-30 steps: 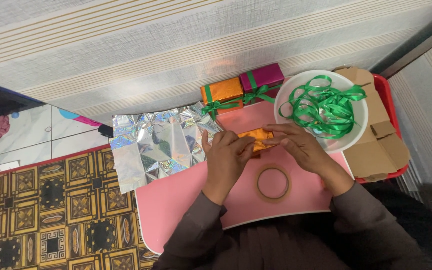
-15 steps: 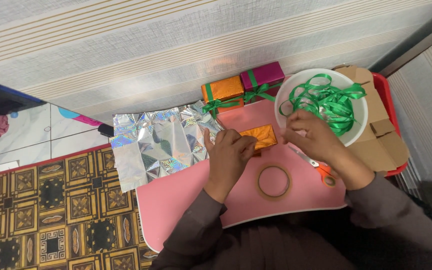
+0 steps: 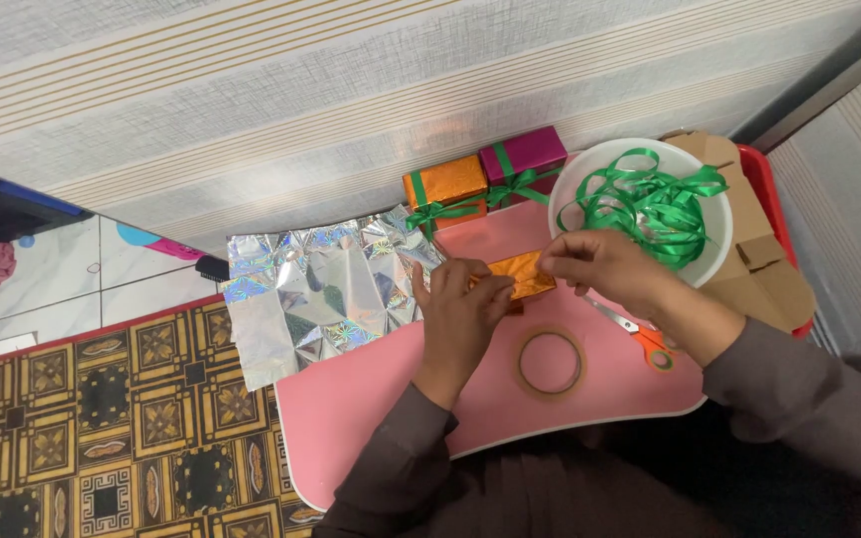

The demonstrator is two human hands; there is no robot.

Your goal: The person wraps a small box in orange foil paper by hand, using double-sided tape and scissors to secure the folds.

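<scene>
Left hand [image 3: 460, 314]: palm down, fingers loosely curled, pressing on the near-left part of the small orange-wrapped box [image 3: 522, 274]; it holds the box flat against the pink lap table [image 3: 371, 408] rather than gripping it. Right hand [image 3: 600, 267]: fingers pinched at the box's right end, apparently on a fold or edge of the foil; whether anything else lies between the fingertips cannot be told.

Landmark: the orange-wrapped box, which sits on the far half of the table.
- Just right of it and beyond: white bowl [image 3: 719, 261] holding loose green ribbon [image 3: 650, 204].
- Beyond it: two finished parcels, orange [image 3: 445, 184] and magenta [image 3: 522, 154], each tied with green ribbon.
- Left of it: crumpled silver holographic sheet [image 3: 311, 289], overhanging the table's left edge.
- Nearer than it: tape roll [image 3: 550, 363]; orange-handled scissors [image 3: 640, 341] near-right, partly under the right forearm.
- Far right: flat cardboard blanks [image 3: 764, 284] on a red tray [image 3: 767, 184].

Judgement: wrapping is at the stage of closing the paper at the box's end. The next move seems to call for keeping the fold pinned with one hand while the other is freed.
</scene>
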